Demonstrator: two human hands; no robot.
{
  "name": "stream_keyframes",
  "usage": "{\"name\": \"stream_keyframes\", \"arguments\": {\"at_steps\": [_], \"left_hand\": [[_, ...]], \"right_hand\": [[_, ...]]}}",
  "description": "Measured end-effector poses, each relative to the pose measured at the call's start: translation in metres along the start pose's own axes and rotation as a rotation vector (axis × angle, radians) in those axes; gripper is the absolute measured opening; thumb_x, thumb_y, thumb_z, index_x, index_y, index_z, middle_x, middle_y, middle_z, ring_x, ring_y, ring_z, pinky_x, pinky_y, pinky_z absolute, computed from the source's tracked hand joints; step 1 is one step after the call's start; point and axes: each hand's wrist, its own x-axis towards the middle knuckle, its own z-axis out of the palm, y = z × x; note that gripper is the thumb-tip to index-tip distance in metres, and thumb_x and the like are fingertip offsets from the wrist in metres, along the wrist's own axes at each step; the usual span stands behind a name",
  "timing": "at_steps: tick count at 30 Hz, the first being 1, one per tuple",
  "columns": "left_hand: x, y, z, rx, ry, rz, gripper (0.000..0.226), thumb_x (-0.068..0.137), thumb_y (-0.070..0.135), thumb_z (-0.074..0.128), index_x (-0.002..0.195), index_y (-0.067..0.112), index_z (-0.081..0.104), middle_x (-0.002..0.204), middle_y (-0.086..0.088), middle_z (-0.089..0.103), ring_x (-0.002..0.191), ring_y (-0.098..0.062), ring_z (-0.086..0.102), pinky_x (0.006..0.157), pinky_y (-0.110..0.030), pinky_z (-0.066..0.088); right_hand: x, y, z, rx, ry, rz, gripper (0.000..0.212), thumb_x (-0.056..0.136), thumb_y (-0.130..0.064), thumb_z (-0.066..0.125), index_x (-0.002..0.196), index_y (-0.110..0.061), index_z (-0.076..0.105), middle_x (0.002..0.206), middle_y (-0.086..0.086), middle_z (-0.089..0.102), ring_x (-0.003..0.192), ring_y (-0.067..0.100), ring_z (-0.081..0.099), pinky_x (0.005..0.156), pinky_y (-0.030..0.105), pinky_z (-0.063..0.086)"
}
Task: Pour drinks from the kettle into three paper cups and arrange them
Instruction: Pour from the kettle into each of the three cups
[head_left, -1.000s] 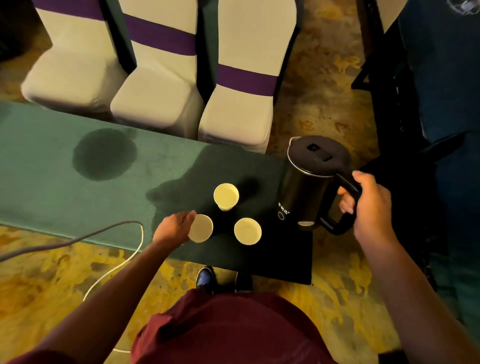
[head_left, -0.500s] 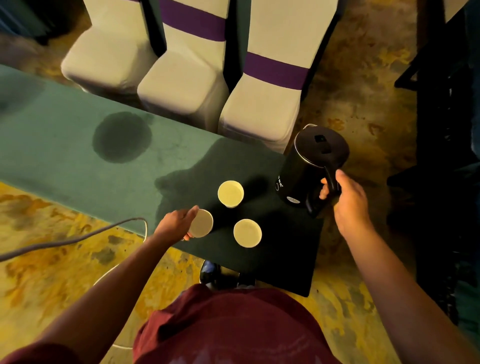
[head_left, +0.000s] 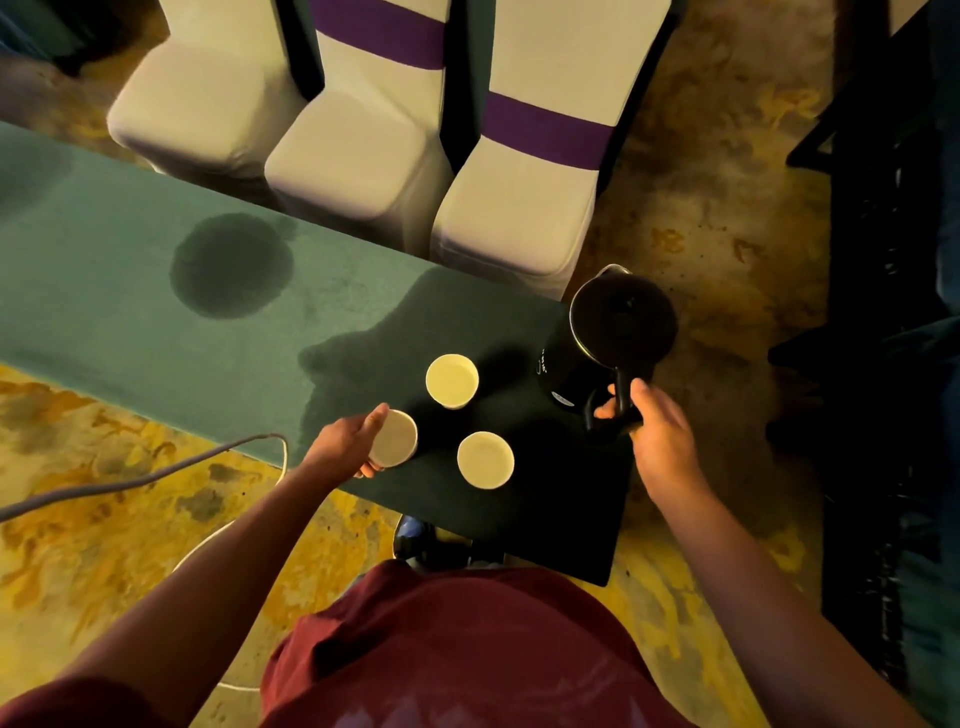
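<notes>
The kettle (head_left: 608, 338) is gripped by its handle in the right hand (head_left: 660, 441) and has been brought nearer the cups since a second ago, so pouring looks imminent. The near-left cup (head_left: 395, 436) is held steady by the left hand (head_left: 348, 447). Three paper cups are counted on the table (head_left: 130, 312), one kettle, three chairs (head_left: 363, 156) behind.

A single head-worn wide-angle camera looks steeply down from above the green table (head_left: 130, 312), close over its near edge, facing forward toward the white-covered chairs (head_left: 363, 156) beyond its far side.
</notes>
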Motion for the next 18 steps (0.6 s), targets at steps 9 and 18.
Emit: {"name": "stream_keyframes", "arguments": {"at_steps": [9, 18], "left_hand": [[-0.007, -0.004, -0.003, -0.052, 0.0, 0.022, 0.046, 0.096, 0.067, 0.036, 0.099, 0.028, 0.059, 0.058, -0.003, 0.074, 0.051, -0.016, 0.071, 0.054, -0.026, 0.057], [-0.017, -0.012, -0.009, -0.03, 0.205, 0.066, 0.064, 0.1, 0.06, 0.03, 0.074, 0.018, 0.069, 0.052, 0.001, 0.071, 0.044, -0.015, 0.069, 0.054, -0.025, 0.051]], "right_hand": [[-0.01, -0.008, 0.005, -0.086, 0.019, 0.038, 0.021, 0.108, -0.033, 0.048, 0.099, -0.028, 0.067, 0.076, -0.008, 0.079, 0.122, 0.032, 0.063, 0.117, 0.043, 0.031], [-0.027, -0.037, -0.005, -0.379, 0.174, -0.21, 0.031, 0.1, -0.026, 0.062, 0.131, -0.022, 0.058, 0.121, -0.005, 0.064, 0.105, 0.002, 0.062, 0.073, 0.009, 0.046]]}}
